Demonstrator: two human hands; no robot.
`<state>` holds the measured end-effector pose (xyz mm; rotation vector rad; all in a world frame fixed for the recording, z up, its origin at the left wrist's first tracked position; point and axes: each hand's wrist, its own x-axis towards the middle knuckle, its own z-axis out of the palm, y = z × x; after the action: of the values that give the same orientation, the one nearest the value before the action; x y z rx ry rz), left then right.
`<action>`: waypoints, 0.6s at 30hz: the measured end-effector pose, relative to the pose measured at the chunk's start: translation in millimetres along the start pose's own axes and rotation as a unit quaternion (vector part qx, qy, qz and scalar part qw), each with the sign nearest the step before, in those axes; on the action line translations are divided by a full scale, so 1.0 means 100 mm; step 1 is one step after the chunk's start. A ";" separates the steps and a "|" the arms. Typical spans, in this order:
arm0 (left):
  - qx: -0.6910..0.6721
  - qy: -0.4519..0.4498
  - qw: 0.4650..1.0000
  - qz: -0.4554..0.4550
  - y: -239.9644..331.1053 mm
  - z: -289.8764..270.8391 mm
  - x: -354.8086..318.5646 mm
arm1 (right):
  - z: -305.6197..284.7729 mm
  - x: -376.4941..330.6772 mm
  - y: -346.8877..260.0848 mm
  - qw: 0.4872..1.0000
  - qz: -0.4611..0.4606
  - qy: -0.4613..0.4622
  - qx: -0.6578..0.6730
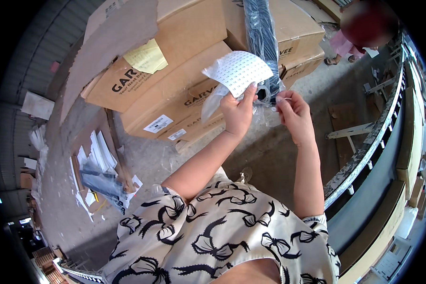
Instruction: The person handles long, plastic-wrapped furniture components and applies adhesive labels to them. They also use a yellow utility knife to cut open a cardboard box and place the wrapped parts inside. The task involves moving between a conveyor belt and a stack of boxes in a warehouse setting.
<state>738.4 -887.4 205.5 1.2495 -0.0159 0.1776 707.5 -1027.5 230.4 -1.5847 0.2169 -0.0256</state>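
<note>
Left hand (pixel 237 112) pinches a white sticker sheet (pixel 239 71) fanning above its grip; right hand (pixel 293 111) pinches the clear bag of a long black item (pixel 262 38) running up and away.

One head-worn fisheye view looks steeply down the person's front — hands (pixel 265 111) close beneath the lens, boxes (pixel 175 90) and floor (pixel 147 161) farther below — with a conveyor (pixel 364 161) bending along the right rim.
</note>
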 end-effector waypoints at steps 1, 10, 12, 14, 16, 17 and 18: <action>-0.001 0.000 1.000 -0.007 -0.04 -0.04 0.00 | 0.03 -0.03 -0.04 0.999 0.014 -0.028 0.026; -0.065 -0.046 0.995 -0.059 0.03 -0.22 0.07 | 0.46 0.09 0.22 0.988 -0.030 0.147 -0.038; -0.081 -0.049 0.993 -0.064 0.04 -0.29 0.09 | 0.54 0.08 0.17 0.970 -0.032 0.208 -0.119; -0.086 -0.064 0.992 -0.068 0.05 -0.40 0.11 | 0.61 0.11 0.12 0.953 -0.024 0.261 -0.155; -0.064 -0.093 0.992 -0.060 0.08 -0.54 0.11 | 0.68 0.13 0.11 0.947 0.007 0.282 -0.151; -0.054 -0.110 0.991 -0.057 0.08 -0.60 0.11 | 0.69 0.14 0.16 0.945 0.015 0.292 -0.143; -0.076 -0.107 0.989 -0.062 0.10 -0.64 0.11 | 0.71 0.14 0.19 0.943 0.023 0.302 -0.134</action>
<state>742.7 -823.0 195.7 1.1089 -0.1339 -0.0656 730.1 -959.5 207.4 -1.8074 0.7633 -0.4693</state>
